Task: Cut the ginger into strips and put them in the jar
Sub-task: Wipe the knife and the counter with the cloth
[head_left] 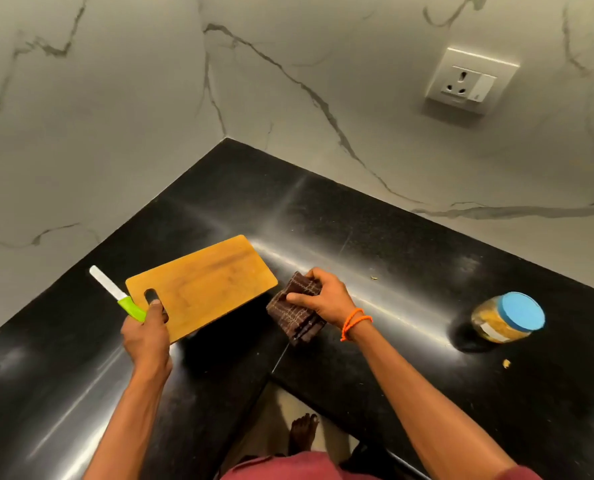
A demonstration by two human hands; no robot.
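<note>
Head view: the glossy black stone bench (375,258) carries all items. The rectangular wooden cutting board (202,285), tilted up off the bench, is gripped at its handle slot by the left hand (146,334), which also holds the green-handled white-bladed knife (117,293), probably for carrying both together. The right hand (323,299) grips a folded brown checked cloth (297,315), probably for wiping. The blue-lidded clear jar (508,317) lies tipped well to the right, containing yellowish ginger strips. Two small scraps (506,364) remain nearby.
</note>
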